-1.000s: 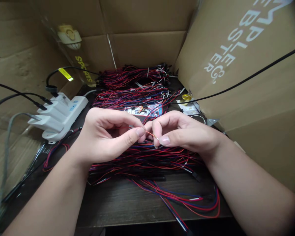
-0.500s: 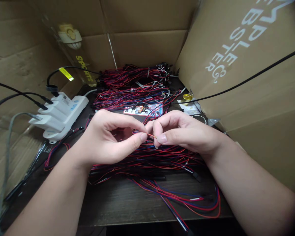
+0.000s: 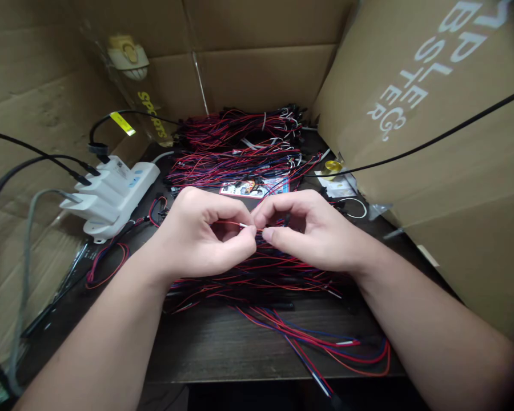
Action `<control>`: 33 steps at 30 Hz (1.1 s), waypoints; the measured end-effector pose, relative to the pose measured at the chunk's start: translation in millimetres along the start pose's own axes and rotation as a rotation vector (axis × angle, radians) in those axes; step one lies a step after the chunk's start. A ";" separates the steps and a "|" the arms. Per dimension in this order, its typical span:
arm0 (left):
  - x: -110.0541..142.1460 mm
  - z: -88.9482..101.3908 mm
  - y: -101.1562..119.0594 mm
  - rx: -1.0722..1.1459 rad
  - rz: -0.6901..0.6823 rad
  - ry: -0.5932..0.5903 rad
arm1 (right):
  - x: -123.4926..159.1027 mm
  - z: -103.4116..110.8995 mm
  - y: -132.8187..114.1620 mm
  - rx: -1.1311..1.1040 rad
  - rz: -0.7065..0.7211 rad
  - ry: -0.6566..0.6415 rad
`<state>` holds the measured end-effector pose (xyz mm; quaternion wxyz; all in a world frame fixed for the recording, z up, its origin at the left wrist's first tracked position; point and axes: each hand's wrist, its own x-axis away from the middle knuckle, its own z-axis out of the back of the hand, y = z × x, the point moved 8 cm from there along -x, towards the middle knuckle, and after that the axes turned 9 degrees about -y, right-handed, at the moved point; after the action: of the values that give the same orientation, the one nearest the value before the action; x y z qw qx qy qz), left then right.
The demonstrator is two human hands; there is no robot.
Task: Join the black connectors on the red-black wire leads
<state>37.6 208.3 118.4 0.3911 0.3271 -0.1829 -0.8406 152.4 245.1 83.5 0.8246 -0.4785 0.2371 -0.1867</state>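
My left hand (image 3: 216, 234) is closed in a pinch on a thin red wire (image 3: 229, 223), and a small white piece shows at its thumb tip. Right beside it, my right hand (image 3: 302, 228) also pinches the wire, with the fingertips of both hands almost touching. A black connector end shows inside the curl of the right fingers. Under both hands lies a loose spread of red, blue and black wires (image 3: 257, 265) on the dark wooden table (image 3: 223, 348). The exact spot where the fingers meet is partly hidden.
Tied wire bundles (image 3: 235, 128) lie at the back against cardboard walls. At left stands a white power strip (image 3: 124, 197) with plugged cables. A yellow roll (image 3: 333, 166) sits at right. A black cable (image 3: 420, 148) crosses the right side. More wires (image 3: 325, 342) hang over the front edge.
Both hands stay pinched together, but their grip on the wire has shifted. A white piece now shows at the left thumb, and a black end inside the right hand. The view has moved slightly.
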 end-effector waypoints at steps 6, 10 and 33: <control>-2.1 0.8 -2.1 0.002 0.041 0.017 | 4.3 9.3 -19.8 0.132 0.258 0.144; -1.1 6.5 -3.9 0.013 0.057 0.079 | 5.3 7.8 -24.2 0.173 0.281 0.101; -0.1 0.5 1.7 -0.074 -0.052 0.137 | 5.9 13.2 18.0 -0.194 -0.122 0.600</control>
<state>38.2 207.3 119.8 0.3927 0.3739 -0.1159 -0.8322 166.3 259.7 72.1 0.6554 -0.4920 0.4574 -0.3452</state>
